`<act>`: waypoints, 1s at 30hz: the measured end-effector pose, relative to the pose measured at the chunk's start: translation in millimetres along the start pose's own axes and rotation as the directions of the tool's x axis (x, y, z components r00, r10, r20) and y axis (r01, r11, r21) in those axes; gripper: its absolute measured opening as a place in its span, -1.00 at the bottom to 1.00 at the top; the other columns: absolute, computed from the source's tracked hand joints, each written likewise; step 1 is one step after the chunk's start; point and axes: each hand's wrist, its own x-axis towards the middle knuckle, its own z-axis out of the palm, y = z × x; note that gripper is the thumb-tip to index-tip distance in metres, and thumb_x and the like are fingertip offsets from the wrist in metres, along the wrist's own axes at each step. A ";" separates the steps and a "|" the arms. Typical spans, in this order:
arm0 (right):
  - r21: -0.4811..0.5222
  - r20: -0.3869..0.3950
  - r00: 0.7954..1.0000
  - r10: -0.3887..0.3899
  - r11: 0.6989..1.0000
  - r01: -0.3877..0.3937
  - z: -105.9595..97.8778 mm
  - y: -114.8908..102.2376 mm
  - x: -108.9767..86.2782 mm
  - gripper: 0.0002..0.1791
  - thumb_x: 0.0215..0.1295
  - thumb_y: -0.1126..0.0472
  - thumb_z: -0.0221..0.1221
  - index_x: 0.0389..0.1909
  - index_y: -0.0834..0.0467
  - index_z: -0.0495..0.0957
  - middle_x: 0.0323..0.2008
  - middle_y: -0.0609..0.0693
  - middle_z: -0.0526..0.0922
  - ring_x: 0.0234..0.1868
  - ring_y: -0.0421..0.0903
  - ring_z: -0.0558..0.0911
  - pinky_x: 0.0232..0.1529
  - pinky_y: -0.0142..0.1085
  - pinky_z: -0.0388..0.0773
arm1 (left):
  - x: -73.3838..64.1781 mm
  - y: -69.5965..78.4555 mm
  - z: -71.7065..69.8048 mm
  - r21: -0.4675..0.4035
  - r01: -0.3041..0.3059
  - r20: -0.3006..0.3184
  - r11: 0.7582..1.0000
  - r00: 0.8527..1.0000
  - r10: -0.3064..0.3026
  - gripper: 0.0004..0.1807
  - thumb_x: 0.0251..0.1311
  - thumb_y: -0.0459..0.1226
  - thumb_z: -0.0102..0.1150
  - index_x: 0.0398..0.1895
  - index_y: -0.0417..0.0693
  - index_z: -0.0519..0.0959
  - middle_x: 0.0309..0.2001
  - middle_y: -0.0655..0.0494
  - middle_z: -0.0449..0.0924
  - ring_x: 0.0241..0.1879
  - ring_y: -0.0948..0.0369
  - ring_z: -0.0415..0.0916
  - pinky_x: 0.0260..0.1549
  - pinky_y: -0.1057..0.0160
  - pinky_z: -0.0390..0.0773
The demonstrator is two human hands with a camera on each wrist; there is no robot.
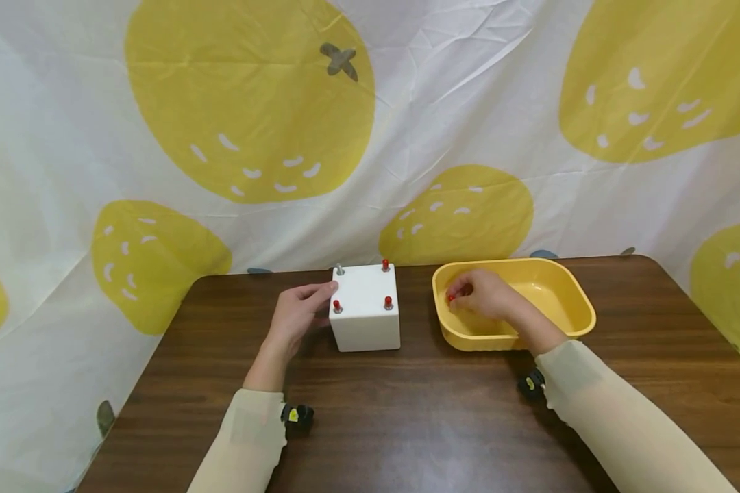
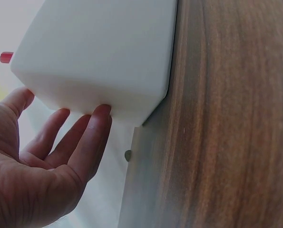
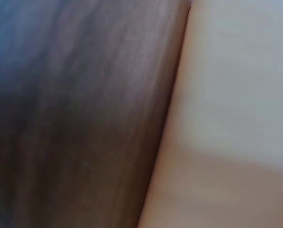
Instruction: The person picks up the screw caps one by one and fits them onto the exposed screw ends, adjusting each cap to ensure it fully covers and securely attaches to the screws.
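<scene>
A white box (image 1: 365, 308) stands on the table, with a small metal post at each top corner. Red caps cover three of the posts, such as the front right cap (image 1: 388, 301); the back left post (image 1: 340, 270) is bare metal. My left hand (image 1: 297, 311) steadies the box's left side, fingertips touching that wall and thumb at the top edge. Inside the yellow tray (image 1: 512, 342), my right hand (image 1: 482, 294) pinches a small red cap (image 1: 451, 298) near the left wall. The right wrist view shows only a blurred tray wall (image 3: 231, 95) and tabletop.
The brown wooden table (image 1: 395, 424) carries the box and, to its right, the tray. A white cloth with yellow fruit prints (image 1: 253, 103) hangs close behind the table's back edge. Dark wrist cameras sit at both sleeves.
</scene>
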 end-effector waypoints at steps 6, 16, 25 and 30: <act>0.049 -0.023 1.000 -0.011 0.999 0.012 -4.4 -1.9 -1.1 -0.85 0.32 0.38 0.41 -0.14 0.32 0.73 -0.25 0.06 0.75 -0.24 -0.05 0.61 -0.14 -0.24 0.57 | 0.3 -0.2 0.4 0.002 -0.004 -0.004 1.000 1.000 0.004 -0.40 0.35 0.11 0.41 0.25 -0.12 0.70 0.24 -0.06 0.66 0.17 -0.01 0.64 0.05 -0.01 0.74; 0.098 -0.058 0.998 0.001 0.995 0.005 -11.3 -8.0 -5.9 -0.83 0.38 0.32 0.40 -0.08 0.30 0.74 -0.25 0.05 0.72 -0.21 -0.03 0.61 -0.15 -0.25 0.57 | 1.7 -2.2 0.2 -0.007 -0.003 -0.009 1.000 1.000 0.003 -0.43 0.37 0.08 0.41 0.23 -0.13 0.71 0.22 -0.05 0.67 0.16 0.01 0.66 0.01 0.01 0.75; 0.108 -0.088 0.996 0.007 0.994 0.003 -19.0 -15.9 -10.5 -0.74 0.43 0.23 0.38 0.01 0.30 0.74 -0.18 0.05 0.75 -0.12 0.00 0.63 -0.05 -0.16 0.57 | -0.4 0.1 1.0 -0.021 -0.006 -0.009 1.000 1.000 0.006 -0.44 0.38 0.04 0.41 0.23 -0.18 0.70 0.22 -0.12 0.68 0.10 0.01 0.69 -0.06 0.07 0.77; 0.137 -0.097 0.995 0.005 0.991 0.008 -23.8 -24.9 -13.4 -0.76 0.44 0.21 0.38 0.01 0.26 0.75 -0.14 0.06 0.75 -0.11 0.02 0.63 -0.06 -0.17 0.59 | 0.2 -0.3 0.9 -0.028 -0.016 -0.005 0.999 1.000 0.016 -0.43 0.38 0.05 0.41 0.23 -0.19 0.70 0.22 -0.13 0.67 0.09 0.01 0.68 -0.06 0.07 0.77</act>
